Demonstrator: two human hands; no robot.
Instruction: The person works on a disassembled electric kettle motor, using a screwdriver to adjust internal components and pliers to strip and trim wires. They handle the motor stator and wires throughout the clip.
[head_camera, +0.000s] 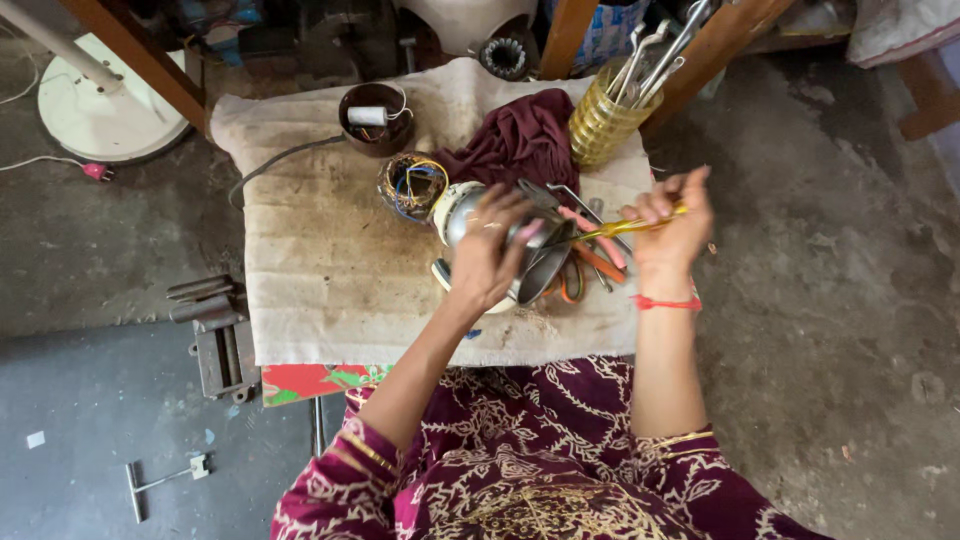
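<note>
My left hand (490, 250) grips a round silver metal motor housing (462, 207) over a cloth-covered low table (330, 270). My right hand (672, 225) is closed around the yellow handle of a screwdriver (622, 228), whose shaft points left toward the housing. Under the hands lie orange- and pink-handled tools (598, 258) and a metal bowl-shaped cover (545, 275). A coil with coloured wires (412, 185) sits just left of the housing.
A maroon cloth (520, 135), a yellow mesh holder with spanners (603, 120) and a brown cup with a spool (375, 118) stand at the back. A bench vise (218, 345) and a T-handle tool (160, 480) lie on the floor at left. A white fan base (105, 105) is far left.
</note>
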